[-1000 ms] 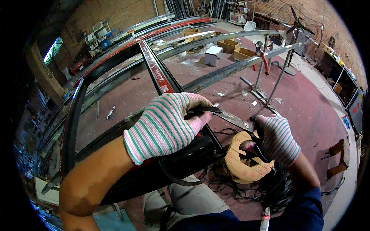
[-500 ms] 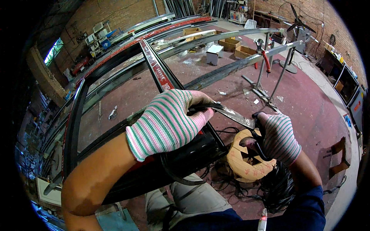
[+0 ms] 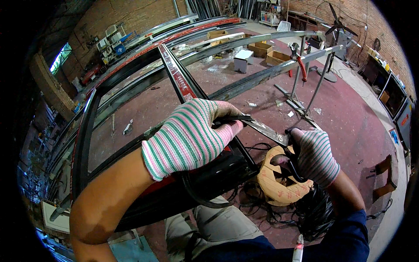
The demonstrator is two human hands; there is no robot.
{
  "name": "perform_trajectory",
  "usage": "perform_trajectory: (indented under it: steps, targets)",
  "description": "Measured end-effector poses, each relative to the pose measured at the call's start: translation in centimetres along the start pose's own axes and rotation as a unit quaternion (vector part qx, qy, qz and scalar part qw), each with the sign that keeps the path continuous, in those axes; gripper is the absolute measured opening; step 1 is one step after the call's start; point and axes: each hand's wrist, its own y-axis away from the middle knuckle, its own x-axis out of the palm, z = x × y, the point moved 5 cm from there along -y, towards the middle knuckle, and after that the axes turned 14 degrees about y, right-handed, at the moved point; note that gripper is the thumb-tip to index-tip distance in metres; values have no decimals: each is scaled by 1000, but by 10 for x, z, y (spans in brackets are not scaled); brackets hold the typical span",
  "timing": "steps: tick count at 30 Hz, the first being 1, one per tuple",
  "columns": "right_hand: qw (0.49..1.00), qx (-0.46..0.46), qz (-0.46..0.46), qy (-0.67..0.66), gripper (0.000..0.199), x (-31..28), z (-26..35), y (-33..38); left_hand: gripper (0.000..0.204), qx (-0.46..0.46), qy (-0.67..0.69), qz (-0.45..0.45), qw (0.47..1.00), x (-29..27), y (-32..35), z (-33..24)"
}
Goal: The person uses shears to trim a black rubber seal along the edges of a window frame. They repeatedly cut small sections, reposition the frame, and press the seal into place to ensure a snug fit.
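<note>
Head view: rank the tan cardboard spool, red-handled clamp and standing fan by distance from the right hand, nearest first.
From the right hand:
1. Tan cardboard spool, just left of it, on the floor below.
2. Red-handled clamp, up on the metal rail beyond.
3. Standing fan, far back by the brick wall.

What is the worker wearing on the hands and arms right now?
Both hands wear knit gloves striped in pink, green and white, with ribbed cuffs at the wrists. The left hand has a bare forearm with no sleeve showing. The right hand also has a bare forearm, and a dark blue sleeve begins near the elbow. No cables or markings show on them.
</note>
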Motion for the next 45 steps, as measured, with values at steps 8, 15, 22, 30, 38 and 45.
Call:
perform_trajectory:
  steps: [8, 15, 22, 30, 38, 45]
  targets:
    - [999, -10, -32, 43, 65, 3, -4, 2, 29, 27, -2, 1, 1000, 1, -3, 3]
    - [1000, -17, 0, 21, 52, -3, 2, 0, 28, 11, 8, -3, 1000, 0, 1, 2]
    - [1000, -10, 5, 22, 53, -1, 2, 1, 28, -6, 17, 3, 1000, 1, -1, 2]
    - [998, -13, -24, -52, 61, 13, -6, 6, 28, -10, 33, 1, 999, 1, -1, 4]
    - [993, -19, -13, -119, 65, 20, -4, 4, 28, 1, 15, 5, 1000, 0, -1, 3]
    - [998, -27, 13, -47, 53, 11, 2, 1, 28, 10, 12, 6, 1000, -1, -2, 5]
